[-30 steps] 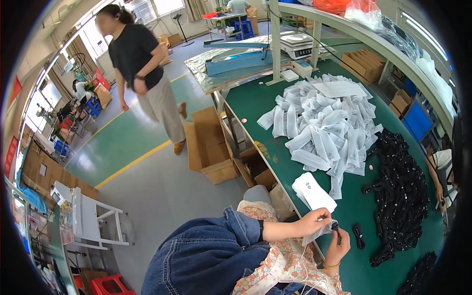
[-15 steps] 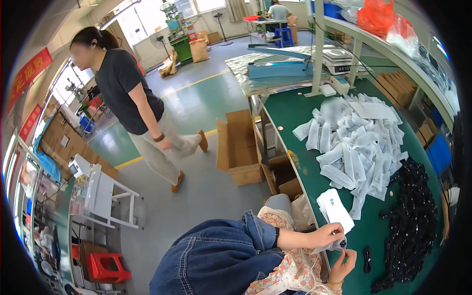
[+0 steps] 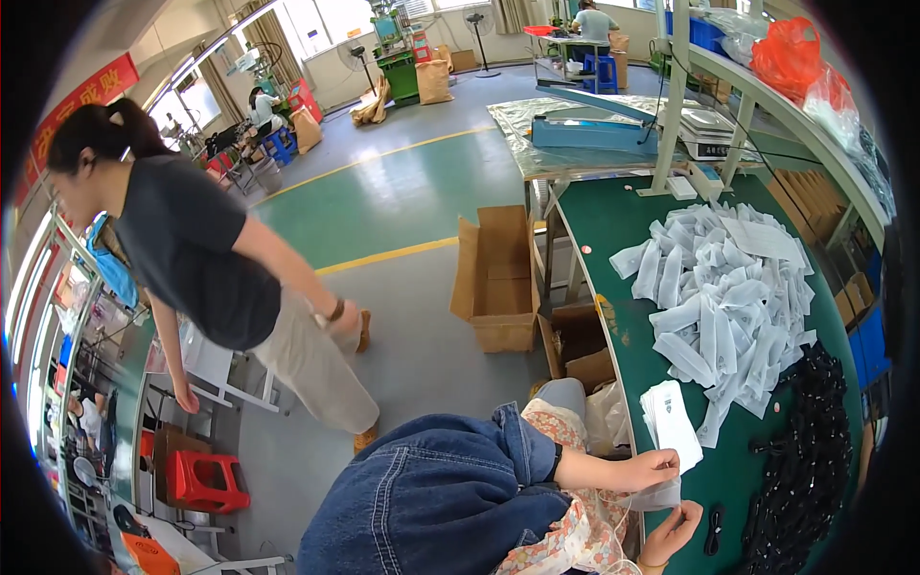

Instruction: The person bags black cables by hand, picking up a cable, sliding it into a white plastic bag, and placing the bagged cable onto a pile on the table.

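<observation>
A small translucent plastic bag (image 3: 657, 496) is pinched between the fingers of my left hand (image 3: 650, 470) at the table's near edge. My right hand (image 3: 671, 533) is just below it, fingers bent and pinched at the bag's lower corner. What the bag contains, if anything, I cannot make out. Just beyond my left hand lies a fanned stack of flat white bags (image 3: 674, 426). One small coiled black cable (image 3: 714, 530) rests to the right of my right hand. Farther right spreads a heap of black cables (image 3: 805, 470).
A large pile of filled translucent bags (image 3: 733, 302) covers the middle of the green table (image 3: 613, 230). Open cardboard boxes (image 3: 503, 331) stand on the floor along its left side. A metal shelf (image 3: 767, 91) overhangs the far right. Another person (image 3: 192, 249) walks at the left.
The walking person has moved left and nearer. The view has shifted, so the table appears farther right. The bag in my fingers now looks flatter, and its dark spot no longer shows.
</observation>
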Tool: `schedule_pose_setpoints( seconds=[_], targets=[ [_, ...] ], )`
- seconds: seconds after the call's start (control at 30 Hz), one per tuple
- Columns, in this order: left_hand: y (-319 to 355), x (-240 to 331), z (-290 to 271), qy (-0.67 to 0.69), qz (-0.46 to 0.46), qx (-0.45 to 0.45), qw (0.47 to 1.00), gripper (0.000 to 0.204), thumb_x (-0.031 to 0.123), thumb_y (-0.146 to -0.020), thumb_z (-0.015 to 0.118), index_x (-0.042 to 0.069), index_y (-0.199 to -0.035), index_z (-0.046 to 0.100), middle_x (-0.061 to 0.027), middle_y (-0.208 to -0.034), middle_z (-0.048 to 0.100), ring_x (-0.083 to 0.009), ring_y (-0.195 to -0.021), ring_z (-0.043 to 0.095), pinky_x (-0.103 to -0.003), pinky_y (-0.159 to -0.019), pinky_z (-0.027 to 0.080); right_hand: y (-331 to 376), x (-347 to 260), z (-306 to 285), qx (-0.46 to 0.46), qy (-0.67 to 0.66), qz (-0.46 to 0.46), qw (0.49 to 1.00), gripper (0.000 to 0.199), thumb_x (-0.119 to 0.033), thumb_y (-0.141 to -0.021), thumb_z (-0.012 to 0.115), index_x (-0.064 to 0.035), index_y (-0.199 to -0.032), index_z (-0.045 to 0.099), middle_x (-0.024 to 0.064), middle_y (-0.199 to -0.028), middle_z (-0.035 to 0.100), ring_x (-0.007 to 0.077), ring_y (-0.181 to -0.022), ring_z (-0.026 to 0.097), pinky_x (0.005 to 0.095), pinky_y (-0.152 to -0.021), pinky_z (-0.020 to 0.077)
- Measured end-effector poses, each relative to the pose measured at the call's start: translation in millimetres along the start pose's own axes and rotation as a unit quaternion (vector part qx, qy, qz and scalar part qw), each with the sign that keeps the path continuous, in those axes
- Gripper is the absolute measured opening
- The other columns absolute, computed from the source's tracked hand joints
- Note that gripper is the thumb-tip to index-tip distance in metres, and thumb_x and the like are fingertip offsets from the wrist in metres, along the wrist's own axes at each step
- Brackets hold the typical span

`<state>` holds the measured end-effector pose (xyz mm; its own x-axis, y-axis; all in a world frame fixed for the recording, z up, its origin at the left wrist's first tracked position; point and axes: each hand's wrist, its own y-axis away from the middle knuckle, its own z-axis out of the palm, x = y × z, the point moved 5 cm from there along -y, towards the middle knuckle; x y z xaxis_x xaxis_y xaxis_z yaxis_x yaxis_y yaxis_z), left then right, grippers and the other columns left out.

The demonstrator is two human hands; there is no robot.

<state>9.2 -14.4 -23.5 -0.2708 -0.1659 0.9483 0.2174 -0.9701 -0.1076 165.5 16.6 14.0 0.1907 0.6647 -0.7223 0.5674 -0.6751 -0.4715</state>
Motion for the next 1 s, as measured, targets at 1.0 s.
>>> schedule_pose_setpoints(
  seconds=[1.0],
  targets=[
    [-0.3, -9.9, 21.0, -0.202, 0.036, -0.096, 0.974, 0.02, 0.017, -0.088, 0.059, 0.002, -0.102, 0.058, -0.0111, -0.089, 0.06, -0.0199, -0.081, 0.056, -0.034, -0.073, 0.047, -23.9, -11.0, -19.5, 0.002, -0.05, 0.095, 0.994, 0.002, 0.0, -0.086, 0.057, -0.0012, -0.088, 0.058, 0.0129, -0.08, 0.06, 0.0257, -0.07, 0.059, 0.0335, -0.063, 0.0483]
  ],
)
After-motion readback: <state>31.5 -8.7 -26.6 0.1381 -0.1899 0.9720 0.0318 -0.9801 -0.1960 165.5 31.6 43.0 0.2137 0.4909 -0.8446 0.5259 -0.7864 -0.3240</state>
